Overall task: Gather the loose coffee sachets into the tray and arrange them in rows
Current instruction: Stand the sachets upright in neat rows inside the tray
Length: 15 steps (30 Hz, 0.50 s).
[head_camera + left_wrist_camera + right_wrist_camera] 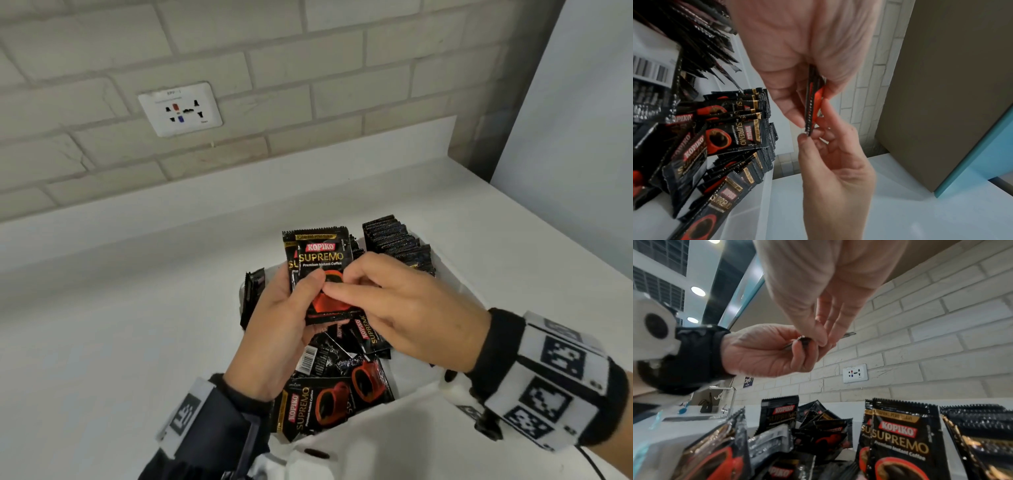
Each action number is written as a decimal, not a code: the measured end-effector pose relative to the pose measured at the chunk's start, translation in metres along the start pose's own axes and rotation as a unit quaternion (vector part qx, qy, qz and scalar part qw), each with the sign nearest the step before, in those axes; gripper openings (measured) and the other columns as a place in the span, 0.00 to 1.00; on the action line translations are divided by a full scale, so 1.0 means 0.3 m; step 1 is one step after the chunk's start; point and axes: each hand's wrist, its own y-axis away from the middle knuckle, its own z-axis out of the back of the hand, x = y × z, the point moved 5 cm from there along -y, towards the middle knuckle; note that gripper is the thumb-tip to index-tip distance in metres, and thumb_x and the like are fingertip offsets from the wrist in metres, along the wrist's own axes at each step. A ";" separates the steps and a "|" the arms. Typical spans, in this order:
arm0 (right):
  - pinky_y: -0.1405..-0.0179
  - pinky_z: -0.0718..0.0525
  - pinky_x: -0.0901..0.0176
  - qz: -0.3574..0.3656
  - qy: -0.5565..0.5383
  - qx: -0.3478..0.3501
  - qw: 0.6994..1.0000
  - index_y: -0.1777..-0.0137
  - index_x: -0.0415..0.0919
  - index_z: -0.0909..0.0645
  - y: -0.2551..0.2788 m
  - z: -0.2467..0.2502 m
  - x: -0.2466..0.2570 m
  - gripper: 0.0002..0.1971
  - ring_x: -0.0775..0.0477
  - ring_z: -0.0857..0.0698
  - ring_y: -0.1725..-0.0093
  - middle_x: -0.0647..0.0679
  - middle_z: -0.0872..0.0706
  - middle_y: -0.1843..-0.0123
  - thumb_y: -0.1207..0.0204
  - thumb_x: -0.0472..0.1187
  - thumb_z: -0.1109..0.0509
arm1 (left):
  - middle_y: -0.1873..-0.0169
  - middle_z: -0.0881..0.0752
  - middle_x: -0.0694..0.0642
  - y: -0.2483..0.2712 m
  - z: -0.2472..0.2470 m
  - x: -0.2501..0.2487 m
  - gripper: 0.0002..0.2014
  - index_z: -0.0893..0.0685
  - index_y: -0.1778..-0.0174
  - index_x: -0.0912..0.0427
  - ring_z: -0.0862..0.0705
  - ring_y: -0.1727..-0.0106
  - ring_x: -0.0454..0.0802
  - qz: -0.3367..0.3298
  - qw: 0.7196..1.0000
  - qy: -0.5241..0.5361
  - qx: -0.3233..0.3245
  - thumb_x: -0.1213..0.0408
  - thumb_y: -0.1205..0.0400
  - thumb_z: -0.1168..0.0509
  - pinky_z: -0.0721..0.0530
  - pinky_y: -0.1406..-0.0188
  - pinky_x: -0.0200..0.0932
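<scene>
My left hand [301, 291] holds a small stack of black Kopiko coffee sachets [320, 260] upright above the white tray [448, 270]. My right hand [342, 284] pinches the lower part of the front sachet between thumb and fingers. The left wrist view shows the held sachets [813, 97] edge-on, with the right hand [818, 129] pinching their end. Loose sachets [342, 387] lie jumbled in the tray's near part. A row of upright sachets [397, 240] stands at its back right, and a smaller bundle [251, 294] stands at its left wall.
The tray sits on a white counter [120, 325] against a pale brick wall with a socket plate [180, 109]. A grey and blue panel [582, 137] bounds the counter on the right. A sink tap [729, 395] shows far left in the right wrist view.
</scene>
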 end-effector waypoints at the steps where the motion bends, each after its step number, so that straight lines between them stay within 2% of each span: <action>1: 0.61 0.17 0.62 0.000 -0.027 0.011 1.000 0.36 0.35 0.21 0.004 0.000 0.002 0.21 0.51 0.23 0.55 0.43 0.23 0.49 0.28 0.30 0.45 | 0.62 0.10 0.49 0.001 0.004 0.002 0.10 0.18 0.49 0.54 0.12 0.62 0.41 0.002 1.000 -0.005 0.000 0.62 0.24 0.40 0.15 0.67 0.35; 3: 0.55 0.22 0.72 -0.010 -0.084 0.003 0.996 0.38 0.37 0.19 0.007 0.020 -0.005 0.22 0.60 0.26 0.54 0.44 0.21 0.49 0.29 0.30 0.44 | 0.63 0.10 0.48 0.001 0.017 0.006 0.09 0.18 0.49 0.53 0.12 0.62 0.40 0.003 1.000 -0.027 -0.005 0.65 0.18 0.43 0.16 0.66 0.35; 4: 0.54 0.24 0.74 -0.027 -0.105 -0.019 0.994 0.38 0.41 0.18 0.004 0.044 -0.018 0.22 0.62 0.26 0.55 0.46 0.20 0.49 0.29 0.31 0.43 | 0.62 0.10 0.47 0.001 0.022 0.006 0.10 0.18 0.49 0.51 0.12 0.61 0.41 -0.003 0.999 -0.052 -0.008 0.66 0.17 0.44 0.15 0.63 0.37; 6: 0.52 0.23 0.73 -0.090 -0.128 -0.075 0.985 0.36 0.53 0.22 -0.015 0.109 -0.058 0.20 0.62 0.23 0.55 0.54 0.20 0.50 0.28 0.39 0.41 | 0.57 0.10 0.47 0.002 0.022 -0.005 0.11 0.19 0.49 0.45 0.12 0.54 0.43 -0.028 0.991 -0.129 -0.005 0.65 0.16 0.45 0.15 0.53 0.43; 8: 0.52 0.22 0.72 -0.148 -0.136 -0.082 0.976 0.33 0.60 0.28 -0.051 0.166 -0.088 0.22 0.63 0.23 0.52 0.59 0.22 0.47 0.29 0.48 0.35 | 0.50 0.12 0.50 0.004 0.009 -0.019 0.10 0.20 0.47 0.42 0.13 0.49 0.45 -0.060 0.978 -0.202 0.015 0.61 0.15 0.44 0.17 0.48 0.42; 9: 0.52 0.21 0.70 -0.169 -0.143 -0.059 0.973 0.31 0.60 0.31 -0.074 0.182 -0.096 0.27 0.63 0.23 0.51 0.58 0.22 0.45 0.31 0.50 0.30 | 0.49 0.13 0.50 0.004 -0.001 -0.025 0.08 0.21 0.45 0.42 0.14 0.49 0.43 -0.072 0.971 -0.227 0.030 0.58 0.15 0.44 0.17 0.48 0.39; 11: 0.51 0.20 0.66 -0.206 -0.170 0.024 0.963 0.30 0.58 0.32 -0.113 0.184 -0.106 0.32 0.62 0.22 0.49 0.59 0.21 0.43 0.33 0.46 0.24 | 0.50 0.16 0.52 0.002 -0.021 -0.036 0.10 0.23 0.43 0.44 0.15 0.51 0.42 -0.090 0.958 -0.266 0.061 0.55 0.18 0.44 0.17 0.51 0.37; 13: 0.50 0.20 0.67 -0.219 -0.201 0.087 0.951 0.34 0.59 0.28 -0.138 0.175 -0.100 0.28 0.61 0.19 0.52 0.61 0.19 0.47 0.33 0.41 0.24 | 0.56 0.17 0.52 0.002 -0.040 -0.052 0.09 0.24 0.44 0.47 0.16 0.56 0.42 -0.104 0.953 -0.274 0.081 0.58 0.17 0.45 0.16 0.55 0.37; 15: 0.50 0.18 0.64 -0.217 -0.205 0.091 0.950 0.41 0.59 0.23 -0.156 0.181 -0.094 0.23 0.56 0.15 0.56 0.59 0.16 0.51 0.33 0.38 0.23 | 0.61 0.18 0.50 0.004 -0.048 -0.067 0.07 0.27 0.45 0.47 0.16 0.60 0.40 -0.112 0.954 -0.265 0.089 0.63 0.15 0.46 0.15 0.57 0.37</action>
